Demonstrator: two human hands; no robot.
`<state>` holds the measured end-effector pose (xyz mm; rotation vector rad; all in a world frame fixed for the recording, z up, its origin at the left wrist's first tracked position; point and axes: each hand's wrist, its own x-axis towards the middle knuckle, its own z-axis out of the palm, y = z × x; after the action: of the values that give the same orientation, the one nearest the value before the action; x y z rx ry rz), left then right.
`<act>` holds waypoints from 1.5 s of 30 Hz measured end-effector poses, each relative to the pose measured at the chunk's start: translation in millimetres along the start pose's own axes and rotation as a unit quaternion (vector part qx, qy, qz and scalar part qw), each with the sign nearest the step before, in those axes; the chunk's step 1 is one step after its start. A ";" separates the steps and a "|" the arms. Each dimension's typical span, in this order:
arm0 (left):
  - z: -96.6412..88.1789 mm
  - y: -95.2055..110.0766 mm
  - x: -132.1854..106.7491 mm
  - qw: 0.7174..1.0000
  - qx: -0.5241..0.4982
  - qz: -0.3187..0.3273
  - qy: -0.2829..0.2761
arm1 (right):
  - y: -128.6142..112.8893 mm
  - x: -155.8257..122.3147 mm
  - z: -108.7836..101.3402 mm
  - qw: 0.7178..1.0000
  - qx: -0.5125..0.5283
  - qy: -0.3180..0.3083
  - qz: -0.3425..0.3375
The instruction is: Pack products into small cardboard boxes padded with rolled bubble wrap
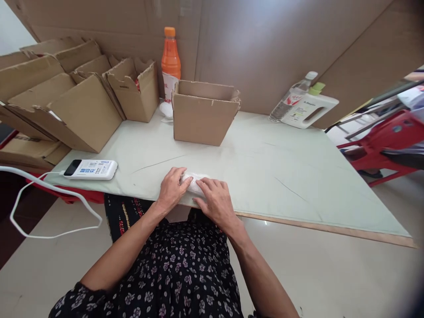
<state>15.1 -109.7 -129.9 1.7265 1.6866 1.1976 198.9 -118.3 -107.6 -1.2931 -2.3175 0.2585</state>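
A brown cardboard wall (238,44) backs the pale green table (265,176) I am watching through the head camera. At far left I see a cluster of open cardboard boxes (89,115), with a white cable (49,237) looping out past the near edge of the table. The cable runs to the left end of a power bank (96,169), which lies flat near that edge. An orange bottle (170,55) stands by the wall, a small white lump (166,110) at its foot.

In front of me, the left hand (172,187) has its fingers wrapped round the left end of a white bundle (194,187) — thumb on top. The bundle lies at the table's near edge, between the two hands. Behind it stands one open box (198,119). My right hand (217,201) has its bent fingers closed over the bundle's right end.

Farther right, a clear bottle (288,104) stands just beside a white jug (304,112) — green-capped. Beyond the table is a red chair (391,134).
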 end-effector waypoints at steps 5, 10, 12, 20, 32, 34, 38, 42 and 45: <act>-10.1 3.9 -37.3 0.989 -0.115 -0.083 0.033 | 11.0 2.3 7.3 0.981 0.137 0.074 0.116; -0.7 26.7 -62.5 0.935 -0.330 -0.118 -0.055 | -9.6 -10.1 14.9 0.898 0.386 0.128 0.171; 4.2 38.1 -64.0 0.919 -0.371 -0.107 -0.085 | -20.2 -18.0 20.1 0.864 0.454 0.122 0.179; -0.1 49.3 -64.5 0.901 -0.394 -0.123 -0.130 | -5.3 -43.9 6.9 0.859 0.473 0.088 0.177; -29.8 43.7 -42.3 0.894 -0.303 -0.136 -0.303 | 21.8 -18.4 -34.0 0.844 0.511 -0.110 0.123; -28.4 38.9 -37.1 0.888 -0.309 -0.157 -0.304 | 25.3 -12.2 -32.8 0.859 0.485 -0.068 0.149; -24.0 32.4 -21.2 0.862 -0.311 -0.213 -0.338 | 37.0 1.9 -37.9 0.859 0.478 -0.097 0.156; -31.8 36.8 13.9 0.894 -0.261 -0.140 -0.337 | 53.3 30.0 -71.5 0.885 0.434 -0.096 0.139; -41.6 50.7 58.1 0.968 -0.171 0.024 -0.181 | 69.0 72.4 -114.1 0.907 0.392 0.075 0.138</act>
<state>3.2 -72.7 -51.4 1.6532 1.1558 1.0416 274.1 -27.5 -12.2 -1.1360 -1.5982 1.0230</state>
